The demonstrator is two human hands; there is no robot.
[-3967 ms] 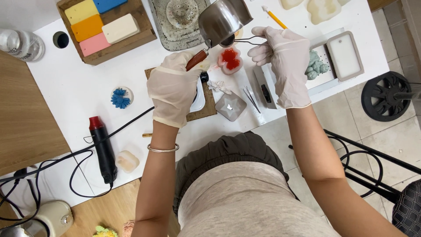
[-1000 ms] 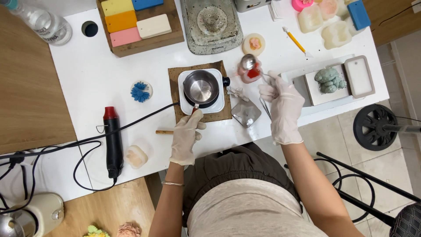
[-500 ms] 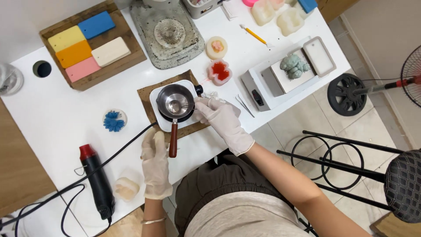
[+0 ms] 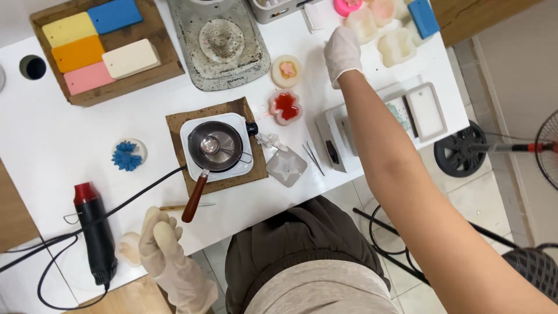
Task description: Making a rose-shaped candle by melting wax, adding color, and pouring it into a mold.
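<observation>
My gloved right hand [image 4: 342,52] reaches to the far side of the white table [image 4: 52,145], knuckles up, beside a round mould with a pink flower [image 4: 286,70] and pale moulds [image 4: 398,46]. What lies under its fingers is hidden. My gloved left hand [image 4: 160,244] hovers at the table's near edge with nothing in it, just below the pot's wooden handle [image 4: 195,203]. The small steel pot [image 4: 224,154] sits on a white hot plate [image 4: 245,170] on a brown mat [image 4: 174,125], with a metal spoon [image 4: 209,145] resting inside. A mould filled with red liquid [image 4: 286,107] lies right of the pot.
A black heat gun [image 4: 96,238] and its cord lie at the left front, with a blue flower piece [image 4: 127,156] above. A wooden tray [image 4: 87,96] of coloured blocks and a stained grey tray [image 4: 221,40] sit at the back. Tweezers [image 4: 313,157], a grey square mould [image 4: 286,167] and a white box [image 4: 334,139] lie right.
My right hand left the spoon in the pot and stretched to the table's far side. My left hand drew back from beside the pot handle toward the near edge.
</observation>
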